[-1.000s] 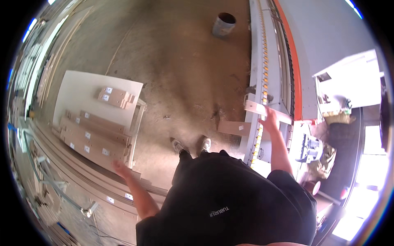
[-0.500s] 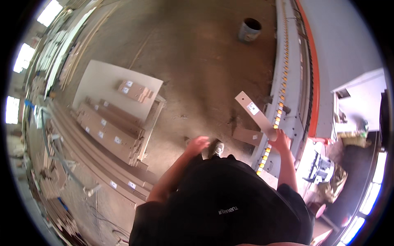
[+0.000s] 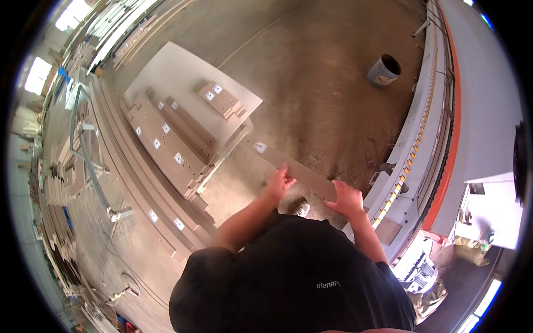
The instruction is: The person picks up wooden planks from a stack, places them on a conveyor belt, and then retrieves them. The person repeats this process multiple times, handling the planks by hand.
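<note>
The person holds a long, narrow, flat brown wooden strip (image 3: 294, 169) with a small white label, in the air over the dusty concrete floor (image 3: 311, 72). The left hand (image 3: 279, 182) grips its middle and the right hand (image 3: 347, 200) clasps its near end. At ten o'clock from the hands, similar labelled boards (image 3: 166, 141) already lie stacked on a pale flat panel (image 3: 166, 69). This strip seems not yet added. A round bucket (image 3: 384, 69) stands at one o'clock.

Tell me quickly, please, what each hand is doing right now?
Left hand: closed on the long narrow board, near its middle.
Right hand: closed on the near end of the same board.
</note>
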The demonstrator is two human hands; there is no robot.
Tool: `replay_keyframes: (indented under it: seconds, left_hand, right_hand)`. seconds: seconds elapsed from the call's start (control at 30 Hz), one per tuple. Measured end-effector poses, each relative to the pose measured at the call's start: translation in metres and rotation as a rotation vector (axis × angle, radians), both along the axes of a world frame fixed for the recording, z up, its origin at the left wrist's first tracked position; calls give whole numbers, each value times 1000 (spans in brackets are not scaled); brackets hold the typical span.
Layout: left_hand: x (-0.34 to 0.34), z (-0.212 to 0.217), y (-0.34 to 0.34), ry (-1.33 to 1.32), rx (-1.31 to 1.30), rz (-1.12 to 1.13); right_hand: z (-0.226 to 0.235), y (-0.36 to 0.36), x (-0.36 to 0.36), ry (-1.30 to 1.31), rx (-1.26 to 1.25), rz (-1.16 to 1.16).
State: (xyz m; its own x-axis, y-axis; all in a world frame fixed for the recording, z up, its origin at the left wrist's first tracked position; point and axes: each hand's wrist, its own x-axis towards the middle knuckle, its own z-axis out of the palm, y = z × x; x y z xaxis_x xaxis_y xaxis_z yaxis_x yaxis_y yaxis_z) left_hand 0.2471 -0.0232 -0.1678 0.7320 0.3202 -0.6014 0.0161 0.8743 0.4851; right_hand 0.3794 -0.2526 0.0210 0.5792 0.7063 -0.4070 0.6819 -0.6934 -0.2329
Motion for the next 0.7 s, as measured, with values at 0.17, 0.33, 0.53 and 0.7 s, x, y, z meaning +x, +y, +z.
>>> replay_keyframes:
  seconds: [0.17, 0.33, 0.53, 0.7]
  left_hand:
    - [-28, -45, 78, 113, -14, 288]
    - [-52, -44, 108, 96, -14, 361]
    - [-75, -16, 71, 67, -37, 305]
    - [-86, -100, 111, 122, -302, 668]
  right_hand:
    - [-12, 46, -6, 29, 170, 162]
    - [-54, 154, -29, 146, 147, 258]
    - [-104, 217, -50, 203, 293, 344]
    - [-104, 169, -39, 308, 112, 252]
